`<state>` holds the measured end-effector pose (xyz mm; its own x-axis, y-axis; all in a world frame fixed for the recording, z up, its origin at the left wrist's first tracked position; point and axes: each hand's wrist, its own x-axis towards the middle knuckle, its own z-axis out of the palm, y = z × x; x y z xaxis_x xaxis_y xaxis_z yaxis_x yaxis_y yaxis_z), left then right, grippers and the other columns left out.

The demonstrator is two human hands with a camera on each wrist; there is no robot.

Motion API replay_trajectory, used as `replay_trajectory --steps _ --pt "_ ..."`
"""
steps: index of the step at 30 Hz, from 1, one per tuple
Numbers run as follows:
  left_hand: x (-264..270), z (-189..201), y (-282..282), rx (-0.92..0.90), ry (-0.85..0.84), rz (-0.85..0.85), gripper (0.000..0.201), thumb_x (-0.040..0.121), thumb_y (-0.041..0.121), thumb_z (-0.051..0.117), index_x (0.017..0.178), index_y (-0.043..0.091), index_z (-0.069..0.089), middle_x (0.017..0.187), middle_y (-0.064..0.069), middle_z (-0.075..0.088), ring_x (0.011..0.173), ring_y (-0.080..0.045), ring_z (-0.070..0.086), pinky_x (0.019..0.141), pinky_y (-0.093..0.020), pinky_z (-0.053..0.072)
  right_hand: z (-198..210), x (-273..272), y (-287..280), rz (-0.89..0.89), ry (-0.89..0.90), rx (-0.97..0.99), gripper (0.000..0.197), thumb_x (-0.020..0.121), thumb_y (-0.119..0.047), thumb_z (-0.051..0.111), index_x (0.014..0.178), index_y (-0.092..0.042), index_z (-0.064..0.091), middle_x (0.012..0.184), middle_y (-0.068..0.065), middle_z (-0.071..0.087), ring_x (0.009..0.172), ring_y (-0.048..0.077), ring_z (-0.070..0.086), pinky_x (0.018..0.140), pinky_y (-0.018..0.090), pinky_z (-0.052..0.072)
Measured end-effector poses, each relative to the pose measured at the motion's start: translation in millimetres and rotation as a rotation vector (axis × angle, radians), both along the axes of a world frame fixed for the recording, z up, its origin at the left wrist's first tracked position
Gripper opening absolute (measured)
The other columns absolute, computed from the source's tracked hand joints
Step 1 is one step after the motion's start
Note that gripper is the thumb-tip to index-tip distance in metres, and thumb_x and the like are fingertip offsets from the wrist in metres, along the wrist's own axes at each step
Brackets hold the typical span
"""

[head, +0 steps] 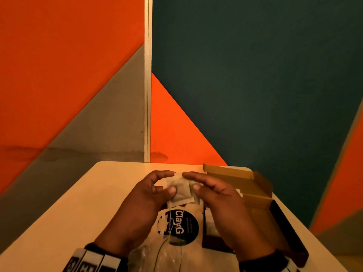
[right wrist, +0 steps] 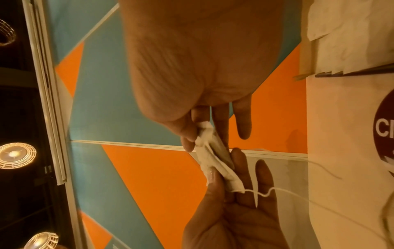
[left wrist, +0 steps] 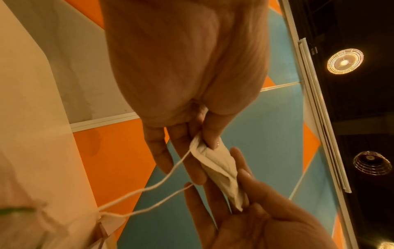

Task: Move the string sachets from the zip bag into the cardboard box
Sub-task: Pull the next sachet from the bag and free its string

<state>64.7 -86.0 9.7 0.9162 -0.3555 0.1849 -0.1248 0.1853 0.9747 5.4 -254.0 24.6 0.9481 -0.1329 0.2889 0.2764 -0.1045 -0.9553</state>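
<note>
Your left side of the table [head: 82,195] lies open, cardboard box [head: 253,195] walls block your right, zip bag [head: 182,228] covers the near middle.

Both hands are raised side by side, palms facing each other. The left hand [head: 145,199] pinches between thumb and fingers, its other fingers nearly straight. The right hand [head: 218,197] mirrors it, thumb pressed toward the forefinger; its little finger seems to hang free.
</note>
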Motion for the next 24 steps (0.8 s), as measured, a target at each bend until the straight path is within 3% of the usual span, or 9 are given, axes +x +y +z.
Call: replay_trajectory --steps 2,7,10,13,15,18,21,24 --pt "-0.3 1.7 1.7 0.036 -0.021 0.009 0.028 0.094 0.005 0.059 0.119 0.019 0.063 0.098 -0.023 0.074 0.095 -0.041 0.072 0.096 -0.061 0.051 0.6 1.7 -1.5 -0.033 0.003 0.032 0.038 0.1 -0.008 0.052 0.099 -0.033 0.08 0.102 -0.014 0.077 0.092 0.009 0.074 0.075 0.027 0.061" --pt "0.1 5.4 5.8 0.147 -0.084 0.083 0.017 0.093 0.01 0.064 0.109 0.013 0.066 0.091 -0.014 0.078 0.086 -0.032 0.075 0.091 -0.055 0.055 -5.7 11.3 -8.9 -0.209 0.011 -0.001 0.04 0.099 -0.007 0.054 0.087 -0.033 0.082 0.097 -0.015 0.077 0.097 0.014 0.07 0.089 0.038 0.059" --pt "-1.0 8.0 6.4 0.19 -0.071 0.098 0.013 0.089 0.011 0.069 0.101 0.005 0.068 0.086 -0.014 0.078 0.076 -0.034 0.076 0.083 -0.05 0.059 -9.2 12.3 -10.1 -0.232 0.029 -0.071 0.037 0.096 -0.008 0.059 0.087 -0.037 0.081 0.097 -0.015 0.077 0.099 0.01 0.069 0.092 0.035 0.056" --pt "-3.5 9.6 7.0 0.296 -0.128 0.098 0.008 0.086 0.014 0.074 0.092 0.01 0.071 0.082 -0.008 0.078 0.065 -0.029 0.074 0.072 -0.044 0.06 -9.5 10.6 -9.3 -0.188 0.024 -0.14 0.026 0.095 -0.017 0.064 0.09 -0.035 0.081 0.098 -0.019 0.077 0.098 -0.002 0.068 0.085 0.021 0.051" --pt "-5.3 9.8 6.8 0.342 -0.165 0.08 0.003 0.084 0.015 0.076 0.086 0.014 0.074 0.08 -0.007 0.077 0.062 -0.023 0.071 0.066 -0.039 0.059 -9.2 8.6 -7.0 -0.134 0.024 -0.181 0.015 0.092 -0.024 0.069 0.095 -0.034 0.08 0.097 -0.02 0.077 0.096 -0.004 0.069 0.086 0.021 0.053" --pt "-8.1 8.4 5.0 0.432 -0.246 0.064 0.005 0.084 0.019 0.077 0.082 0.024 0.076 0.08 -0.004 0.075 0.069 -0.025 0.069 0.067 -0.037 0.057 -9.9 6.8 -3.6 -0.105 0.052 -0.283 0.009 0.089 -0.029 0.073 0.094 -0.03 0.08 0.088 -0.018 0.077 0.083 -0.003 0.07 0.074 0.014 0.054" --pt "-9.7 8.3 1.5 0.331 -0.19 0.116 0.013 0.081 0.021 0.079 0.089 0.03 0.074 0.088 0.001 0.074 0.079 -0.02 0.07 0.078 -0.045 0.056 -11.9 10.1 -4.7 -0.158 0.055 -0.231 0.008 0.09 -0.027 0.073 0.091 -0.026 0.081 0.085 -0.013 0.078 0.08 0.004 0.072 0.076 0.023 0.057" --pt "-8.0 8.3 -0.3 0.267 -0.174 0.363 0.033 0.074 0.035 0.083 0.1 0.036 0.062 0.101 0.011 0.067 0.091 -0.009 0.065 0.076 -0.036 0.055 -13.3 14.6 -7.8 -0.232 0.041 -0.092 0.009 0.09 -0.026 0.073 0.087 -0.023 0.08 0.083 -0.007 0.079 0.081 0.013 0.074 0.083 0.037 0.059"
